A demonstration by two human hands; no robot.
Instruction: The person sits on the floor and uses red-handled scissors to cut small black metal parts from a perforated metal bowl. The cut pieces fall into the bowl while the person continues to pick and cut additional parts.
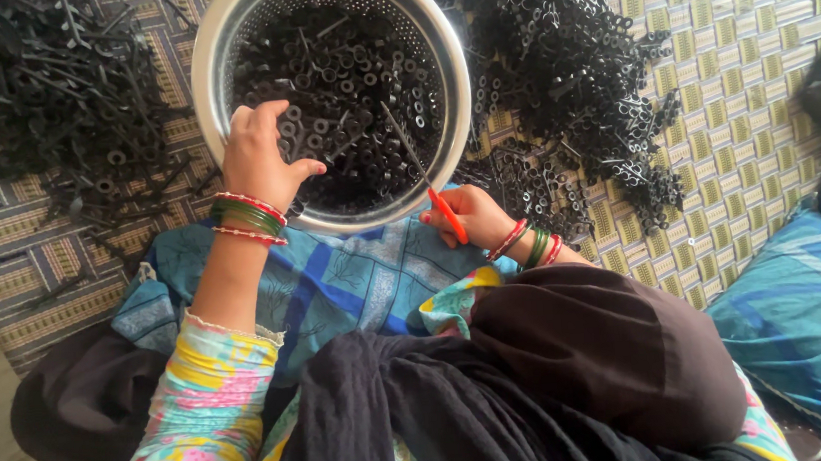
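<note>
Inside colander rim, left hand.

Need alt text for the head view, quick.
Left hand reaches into a perforated steel bowl of small black metal parts; right hand holds a red-handled tool at its rim. More black parts lie heaped on the woven mat.

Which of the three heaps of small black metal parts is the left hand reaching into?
The left hand reaches into the heap inside the round perforated steel colander; the other two heaps lie loose on the woven mat.
</note>
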